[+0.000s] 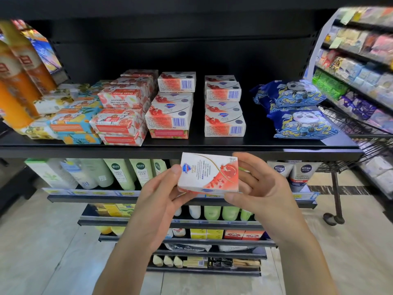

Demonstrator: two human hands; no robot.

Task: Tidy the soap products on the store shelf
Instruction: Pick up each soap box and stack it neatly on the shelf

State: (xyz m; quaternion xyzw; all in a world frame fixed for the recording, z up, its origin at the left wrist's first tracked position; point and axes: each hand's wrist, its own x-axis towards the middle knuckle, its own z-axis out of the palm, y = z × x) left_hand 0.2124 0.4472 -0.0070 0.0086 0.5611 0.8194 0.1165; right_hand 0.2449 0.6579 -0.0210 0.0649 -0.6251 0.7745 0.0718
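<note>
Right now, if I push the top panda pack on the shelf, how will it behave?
The top panda pack looks like a soft pillowy bag, so it would probably dent and flop, not slide stiffly. It lies on a second panda pack, tilted, so a push could slip it off.

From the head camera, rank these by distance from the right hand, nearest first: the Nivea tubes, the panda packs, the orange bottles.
1. Nivea tubes: lower shelf, just right of the right hand.
2. Panda packs: upper shelf, above and to the right.
3. Orange bottles: upper shelf, far left.
</note>
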